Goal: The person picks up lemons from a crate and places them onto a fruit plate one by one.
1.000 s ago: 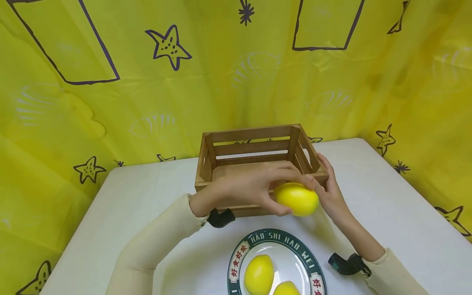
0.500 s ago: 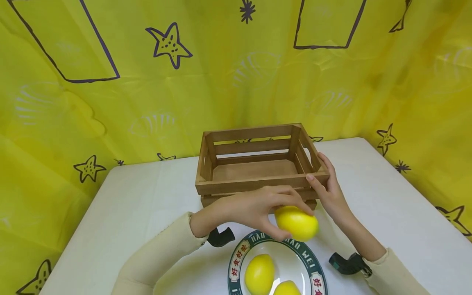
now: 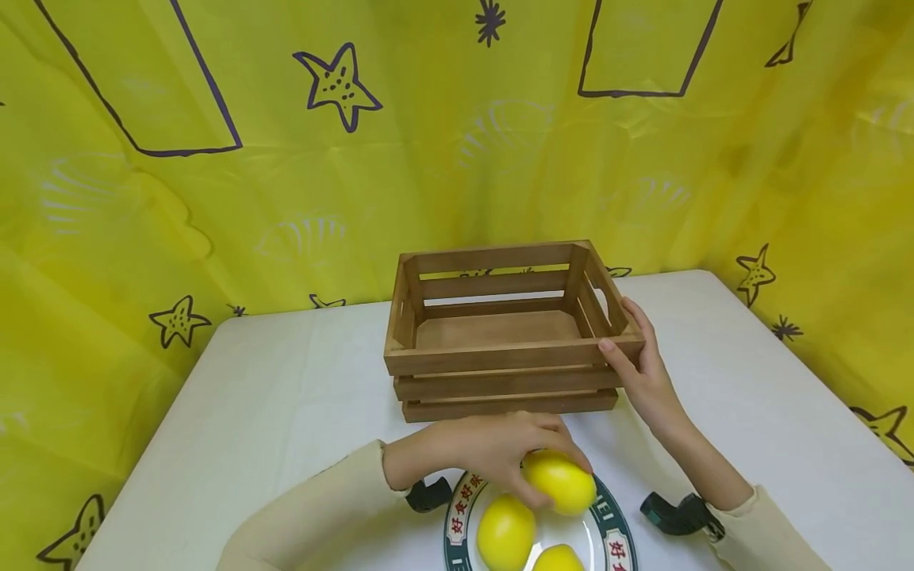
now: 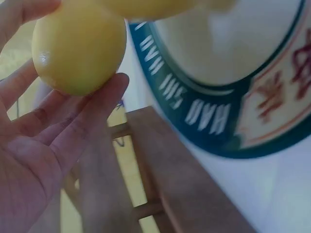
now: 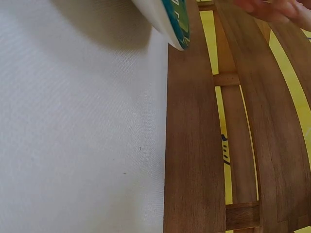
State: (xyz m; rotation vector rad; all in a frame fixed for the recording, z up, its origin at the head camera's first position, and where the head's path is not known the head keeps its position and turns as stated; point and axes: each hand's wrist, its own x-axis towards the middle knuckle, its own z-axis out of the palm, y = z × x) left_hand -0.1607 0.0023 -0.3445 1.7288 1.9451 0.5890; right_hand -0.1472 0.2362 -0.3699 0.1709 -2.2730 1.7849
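Note:
My left hand (image 3: 507,452) holds a smooth yellow lemon (image 3: 560,482) low over a round plate (image 3: 457,515). In the left wrist view, the fingers curve around this lemon (image 4: 80,48). Two more lemons, one at the left (image 3: 505,533) and one cut off by the lower frame edge (image 3: 559,558), lie on the plate. My right hand (image 3: 646,381) grips the near right corner of a wooden slatted crate (image 3: 500,361), thumb on the front rim and fingers along the right side. No lemon shows inside the crate. Crate slats (image 5: 194,145) fill much of the right wrist view.
The crate stands behind the plate on a white-covered table (image 3: 300,381). A yellow curtain (image 3: 428,174) with starfish drawings hangs behind and at both sides. Black wrist devices sit at the left cuff (image 3: 428,496) and right cuff (image 3: 674,514).
My left hand has carried the lemon from the crate's front down and toward me, over the plate. My right hand stays on the crate's corner. The view has shifted slightly.

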